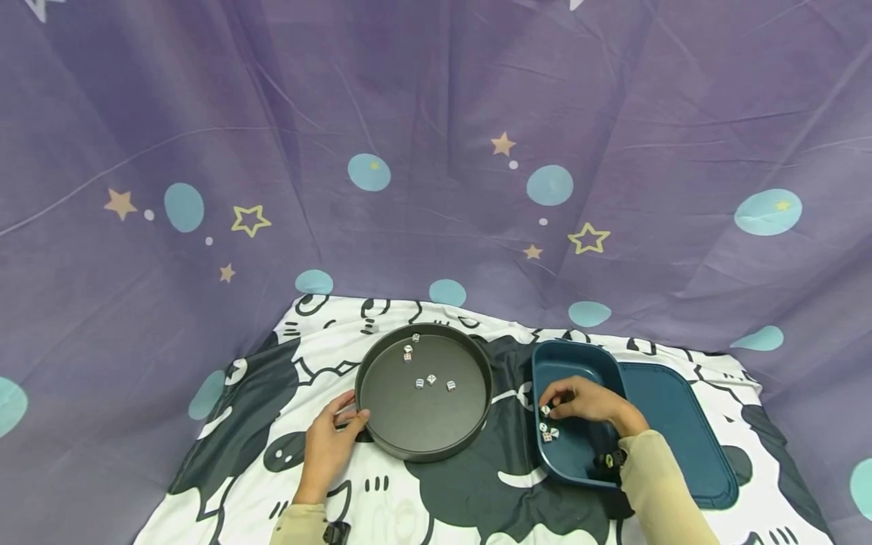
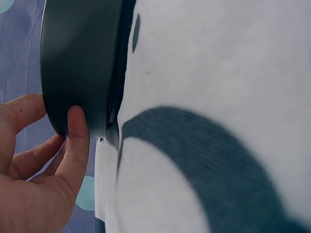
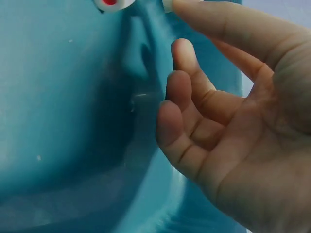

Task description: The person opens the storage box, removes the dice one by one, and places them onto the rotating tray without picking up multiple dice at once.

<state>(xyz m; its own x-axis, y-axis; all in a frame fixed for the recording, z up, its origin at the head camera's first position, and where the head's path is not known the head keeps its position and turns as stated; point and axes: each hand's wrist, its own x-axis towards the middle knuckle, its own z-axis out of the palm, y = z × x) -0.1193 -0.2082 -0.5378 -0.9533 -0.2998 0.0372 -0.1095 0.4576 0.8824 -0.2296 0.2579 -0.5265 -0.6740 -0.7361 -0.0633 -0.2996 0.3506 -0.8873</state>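
Observation:
A round dark grey pan [image 1: 422,424] lies on the patterned cloth with several white dice [image 1: 431,379] scattered inside. At its left side, my left hand [image 1: 330,446] holds the pan edge, thumb at the rim and other fingers against the outer wall [image 2: 80,63]. To the right is a blue rectangular box [image 1: 572,465]. Inside it my right hand [image 1: 586,401] pinches a white die [image 1: 545,410] between thumb and forefinger, near the box's left wall. Just below lie three more dice [image 1: 547,437]. The right wrist view shows the remaining fingers [image 3: 182,92] loosely bent; the pinched die is mostly cut off.
A flat blue lid-like tray [image 1: 681,439] lies against the box's right side, partly under my right sleeve [image 1: 664,492]. Black-and-white cartoon cloth [image 1: 381,484] covers the surface. Behind it hangs a purple curtain [image 1: 436,98] with stars and blue dots.

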